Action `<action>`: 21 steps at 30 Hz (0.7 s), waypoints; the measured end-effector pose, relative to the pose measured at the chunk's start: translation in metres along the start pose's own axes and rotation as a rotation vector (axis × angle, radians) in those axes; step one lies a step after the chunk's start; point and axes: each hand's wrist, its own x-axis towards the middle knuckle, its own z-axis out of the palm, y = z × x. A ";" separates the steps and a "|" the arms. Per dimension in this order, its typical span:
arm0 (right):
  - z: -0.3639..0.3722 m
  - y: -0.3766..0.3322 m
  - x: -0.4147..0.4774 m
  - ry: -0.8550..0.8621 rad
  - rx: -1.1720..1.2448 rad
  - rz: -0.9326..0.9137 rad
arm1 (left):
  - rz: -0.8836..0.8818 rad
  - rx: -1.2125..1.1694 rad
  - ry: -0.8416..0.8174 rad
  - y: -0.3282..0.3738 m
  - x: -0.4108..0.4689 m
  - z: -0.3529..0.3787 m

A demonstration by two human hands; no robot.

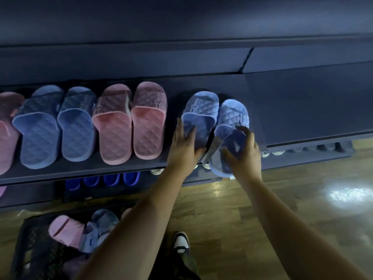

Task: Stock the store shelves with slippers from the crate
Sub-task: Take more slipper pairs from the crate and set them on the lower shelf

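A pair of light blue quilted slippers lies on the dark shelf [292, 110]. My left hand [184, 146] rests with straight fingers on the heel of the left blue slipper [199, 114]. My right hand [243, 152] grips the right blue slipper [232, 126], which is tilted with its heel hanging over the shelf's front edge. A tag hangs between the two slippers. On the floor at the lower left stands a dark mesh crate [38, 251] holding pink and blue slippers [66, 231].
To the left on the same shelf sit a pink pair [131, 122], a blue pair [58, 126] and part of another pink slipper [6, 130]. A lower shelf holds dark blue slippers [101, 179]. Wooden floor and my shoe [180, 242] are below.
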 end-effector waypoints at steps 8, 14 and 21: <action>-0.003 -0.013 0.055 -0.126 -0.002 0.013 | -0.230 0.004 0.074 0.007 0.013 0.009; 0.023 -0.029 0.081 -0.182 -0.057 -0.027 | -0.270 -0.002 0.154 -0.002 0.021 0.005; 0.024 -0.037 0.074 -0.157 -0.165 -0.043 | -0.198 0.008 0.178 -0.011 0.015 -0.007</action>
